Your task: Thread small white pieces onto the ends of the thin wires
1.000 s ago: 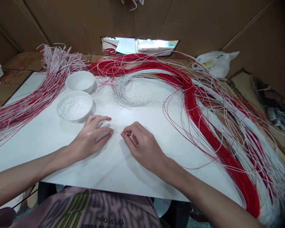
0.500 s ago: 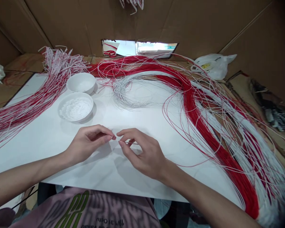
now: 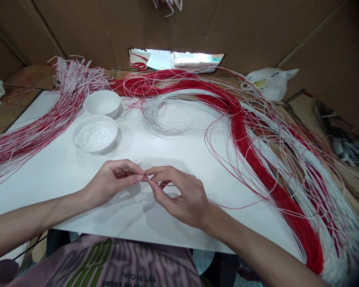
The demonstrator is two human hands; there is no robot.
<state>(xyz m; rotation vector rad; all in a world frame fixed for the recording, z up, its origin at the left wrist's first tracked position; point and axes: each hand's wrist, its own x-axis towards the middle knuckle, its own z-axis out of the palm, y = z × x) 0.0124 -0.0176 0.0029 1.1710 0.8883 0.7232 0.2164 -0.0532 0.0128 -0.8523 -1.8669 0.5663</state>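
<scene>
My left hand (image 3: 115, 181) and my right hand (image 3: 176, 193) meet fingertip to fingertip just above the white table (image 3: 56, 175). The right hand pinches the end of a thin red wire (image 3: 227, 207) that trails off to the right. The left hand's thumb and forefinger are pinched on something too small to make out, pressed against that wire end. A few tiny white pieces (image 3: 137, 162) lie on the table just beyond the fingers. Two white bowls stand to the left: the nearer bowl (image 3: 95, 133) holds small white pieces, the farther bowl (image 3: 102, 103) also has white contents.
A thick bundle of red and white wires (image 3: 251, 151) sweeps across the back and down the right side. A sheaf of wires with white ends (image 3: 44, 119) lies at the left. Cardboard walls (image 3: 257, 28) enclose the table; a white plastic bag (image 3: 267, 81) sits back right.
Both hands lifted off the table and came toward me. The fingertips closed together, so the left pinch now touches the wire end held by the right hand.
</scene>
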